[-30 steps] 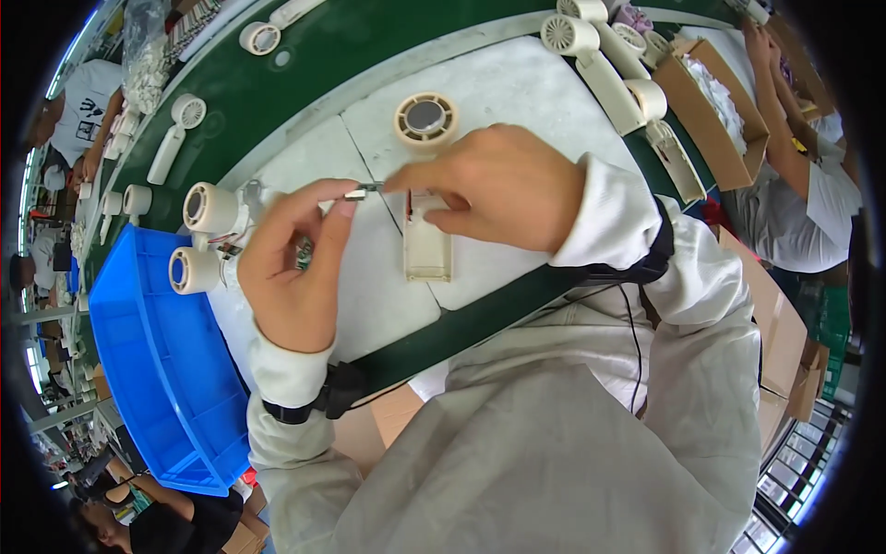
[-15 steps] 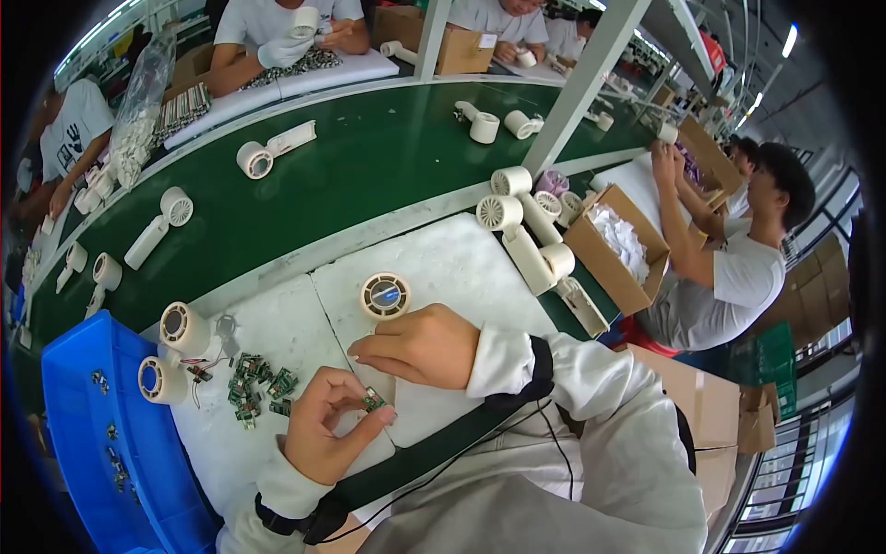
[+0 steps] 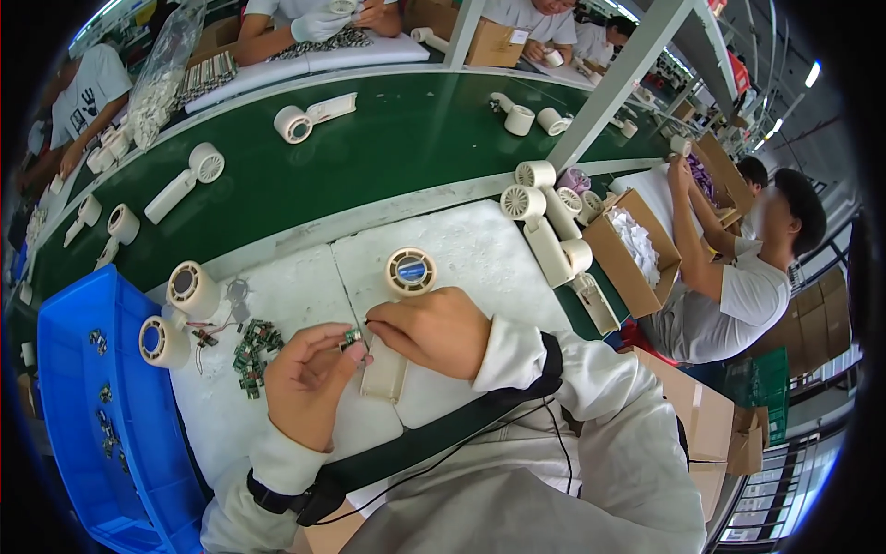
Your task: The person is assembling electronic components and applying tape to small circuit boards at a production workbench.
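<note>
Circuit board (image 3: 352,339) sits pinched in my left hand (image 3: 309,377); my right hand (image 3: 438,330) has a bunched grip just beside, contents, if any, I cannot tell. Fine handling seems the step, calling next for steadiness near the cream casing (image 3: 384,379) on the tabletop (image 3: 480,263).

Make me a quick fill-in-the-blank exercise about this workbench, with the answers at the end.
1. The left hand pinches a ____ circuit board.
2. The large bin at the left end of the white work surface is ____.
3. The open cardboard box stands to the ____ of the right hand.

Missing words: green; blue; right.
</note>
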`<state>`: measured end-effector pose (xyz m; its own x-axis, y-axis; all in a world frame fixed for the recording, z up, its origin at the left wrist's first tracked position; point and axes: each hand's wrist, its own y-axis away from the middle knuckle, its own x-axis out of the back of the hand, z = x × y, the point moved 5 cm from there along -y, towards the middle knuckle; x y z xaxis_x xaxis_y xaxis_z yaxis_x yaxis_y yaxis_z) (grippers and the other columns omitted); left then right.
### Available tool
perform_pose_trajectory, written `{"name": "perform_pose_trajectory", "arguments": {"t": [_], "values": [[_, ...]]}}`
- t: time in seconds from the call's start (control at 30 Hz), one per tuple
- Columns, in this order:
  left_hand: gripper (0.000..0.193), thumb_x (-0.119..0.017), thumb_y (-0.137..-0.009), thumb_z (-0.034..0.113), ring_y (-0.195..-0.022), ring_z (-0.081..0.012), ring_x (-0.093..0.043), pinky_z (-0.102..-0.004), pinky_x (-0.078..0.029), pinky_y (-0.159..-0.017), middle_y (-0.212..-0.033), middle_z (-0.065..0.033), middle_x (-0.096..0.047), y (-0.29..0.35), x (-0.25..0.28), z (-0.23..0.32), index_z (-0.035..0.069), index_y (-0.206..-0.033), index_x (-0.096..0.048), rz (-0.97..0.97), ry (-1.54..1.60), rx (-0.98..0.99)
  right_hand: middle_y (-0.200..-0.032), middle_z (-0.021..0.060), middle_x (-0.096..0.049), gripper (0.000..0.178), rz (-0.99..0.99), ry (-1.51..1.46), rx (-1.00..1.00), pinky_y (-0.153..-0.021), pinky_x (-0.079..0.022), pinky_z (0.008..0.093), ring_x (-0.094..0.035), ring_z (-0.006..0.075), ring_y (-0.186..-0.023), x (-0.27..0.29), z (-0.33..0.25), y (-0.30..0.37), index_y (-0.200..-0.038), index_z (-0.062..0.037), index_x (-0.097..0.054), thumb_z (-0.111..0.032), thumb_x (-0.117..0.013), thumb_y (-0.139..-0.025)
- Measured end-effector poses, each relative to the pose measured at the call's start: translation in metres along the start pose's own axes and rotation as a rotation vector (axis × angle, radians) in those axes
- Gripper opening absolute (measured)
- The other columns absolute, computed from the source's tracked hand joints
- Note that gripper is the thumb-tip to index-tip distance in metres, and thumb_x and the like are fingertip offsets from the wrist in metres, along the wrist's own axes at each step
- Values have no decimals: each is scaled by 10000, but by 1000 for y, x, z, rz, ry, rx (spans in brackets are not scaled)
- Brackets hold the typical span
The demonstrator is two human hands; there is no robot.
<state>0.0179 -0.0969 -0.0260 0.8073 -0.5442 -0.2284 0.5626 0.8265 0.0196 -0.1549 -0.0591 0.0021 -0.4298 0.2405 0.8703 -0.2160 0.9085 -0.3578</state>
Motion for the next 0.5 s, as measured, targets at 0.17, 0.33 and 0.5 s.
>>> {"name": "perform_pose_trajectory", "arguments": {"t": [0.17,0.33,0.5], "values": [[336,-680,-968,0,-1002,-218,-724,-312,-575,-896,-1167,-150,-693,-7,8,-10,-79,-1286,-608,80,-18,-49,-696,98,-675,165,-41,-165,-90,-567,-531,362,-668,251,-585,4,7,1,-1017,-58,-732,-154,-713,-884],[338,-638,-1001,21,-1039,-205,-720,-296,-565,-926,-1184,-157,-701,-8,2,-5,-81,-1322,-605,8,-30,-27,-581,80,-596,151,-59,-251,-179,-512,-460,310,-579,183,-480,13,10,6,-1015,-33,-733,-99,-716,-880],[330,-622,-1012,27,-1055,-196,-718,-285,-560,-935,-1183,-154,-709,-4,-2,-5,-65,-1329,-614,-54,-21,-15,-522,46,-493,130,-97,-347,-221,-474,-374,291,-456,131,-443,20,1,8,-1016,-17,-734,-76,-708,-903]]}}
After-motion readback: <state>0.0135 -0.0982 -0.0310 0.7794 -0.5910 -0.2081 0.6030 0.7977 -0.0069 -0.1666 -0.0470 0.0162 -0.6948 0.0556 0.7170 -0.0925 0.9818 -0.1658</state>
